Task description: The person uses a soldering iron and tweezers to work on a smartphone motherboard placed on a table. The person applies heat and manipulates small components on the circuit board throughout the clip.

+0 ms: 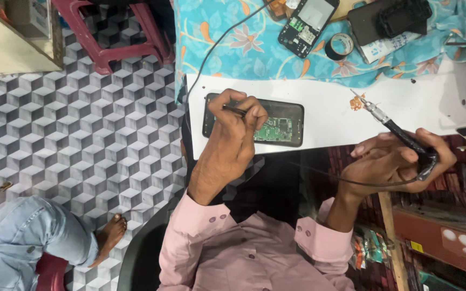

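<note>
My left hand (232, 141) rests on an opened black phone (284, 126) whose green circuit board shows. It pinches thin dark tweezers (235, 110) over the phone's left half. The phone lies on a white sheet (324, 105). My right hand (392, 161) is to the right, off the sheet's near edge, and grips a black-handled soldering iron (405, 137). The iron's metal tip points up-left, close to a small orange blob (357, 102) on the sheet. The iron's thin cable (319, 173) loops back from the handle toward my body.
A blue floral cloth (244, 43) beyond the sheet holds another opened phone (308, 21), a roll of black tape (340, 46) and a black case (392, 19). A red plastic stool (109, 32) stands on the patterned floor. Another person's jeans-clad leg (22, 245) and bare foot (109, 234) are at lower left.
</note>
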